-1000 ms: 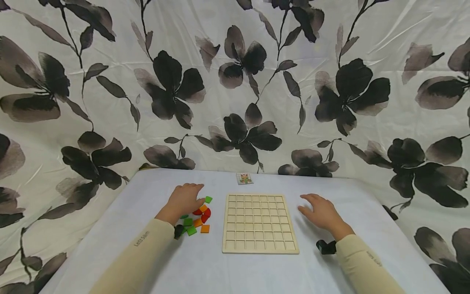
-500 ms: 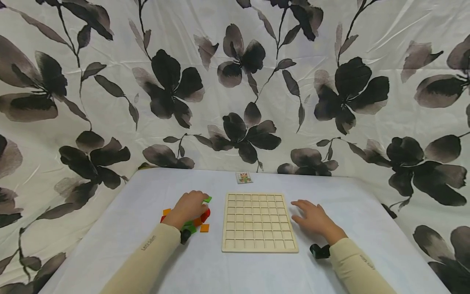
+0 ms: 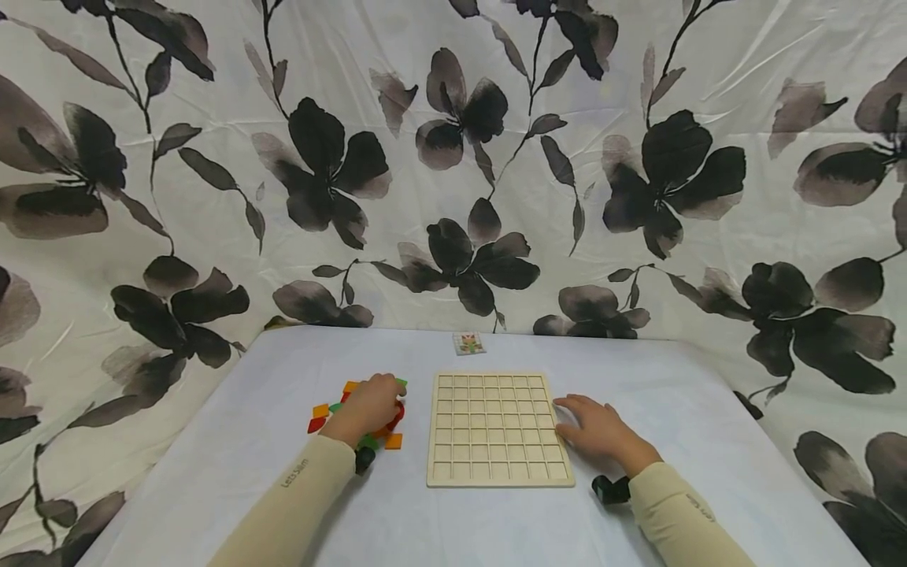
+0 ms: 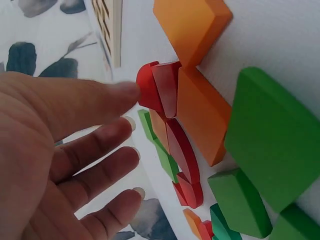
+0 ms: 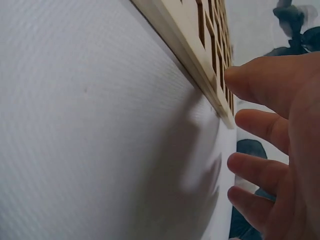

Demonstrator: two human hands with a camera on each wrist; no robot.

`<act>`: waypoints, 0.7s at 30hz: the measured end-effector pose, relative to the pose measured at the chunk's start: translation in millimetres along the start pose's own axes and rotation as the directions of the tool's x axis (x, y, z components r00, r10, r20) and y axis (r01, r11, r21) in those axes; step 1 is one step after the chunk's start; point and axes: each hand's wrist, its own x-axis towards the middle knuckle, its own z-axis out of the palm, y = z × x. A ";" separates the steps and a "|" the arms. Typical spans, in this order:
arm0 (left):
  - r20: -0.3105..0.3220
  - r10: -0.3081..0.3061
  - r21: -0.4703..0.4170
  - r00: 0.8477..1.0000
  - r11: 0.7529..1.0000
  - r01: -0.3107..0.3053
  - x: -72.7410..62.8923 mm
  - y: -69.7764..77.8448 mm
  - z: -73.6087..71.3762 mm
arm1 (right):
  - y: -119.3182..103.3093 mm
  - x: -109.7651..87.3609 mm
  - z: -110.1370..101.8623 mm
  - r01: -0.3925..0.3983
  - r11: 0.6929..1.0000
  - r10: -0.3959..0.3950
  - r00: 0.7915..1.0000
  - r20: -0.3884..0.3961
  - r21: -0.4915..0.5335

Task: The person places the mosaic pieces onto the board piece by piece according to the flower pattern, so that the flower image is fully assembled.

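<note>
Left hand [image 3: 366, 405] low over the tiles [image 4: 202, 117], which lie loosely scattered on the counter [image 3: 496, 528] left of the gridded board [image 3: 500, 431]; its thumb and fingers stand apart, the thumb tip at a red tile [image 4: 149, 90], contact uncertain. Right hand [image 3: 598, 429] at the board's right edge, digits spread, contact likewise unclear. Card [image 3: 468, 343] beyond the board, near the counter's far edge.

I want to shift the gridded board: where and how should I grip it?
Probably pinch the gridded board by its right rim, from the right: it lies flat, its straight edge shows thickness, the right hand is beside it, and coloured pieces lie left.
</note>
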 end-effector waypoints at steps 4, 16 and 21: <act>0.011 -0.013 0.003 1.000 1.000 0.013 0.0 0.3 3.4 | -1.8 -0.3 1.9 -0.002 1.000 0.002 1.000 0.009 -0.005; 0.011 -0.016 -0.007 1.000 1.000 0.016 4.8 -1.9 7.9 | -4.3 0.7 1.8 0.013 0.999 -0.012 0.999 0.039 -0.032; 0.003 0.007 -0.014 1.000 1.000 -0.007 5.1 -2.5 3.3 | -6.9 0.3 0.6 0.012 1.000 -0.011 0.999 0.046 -0.021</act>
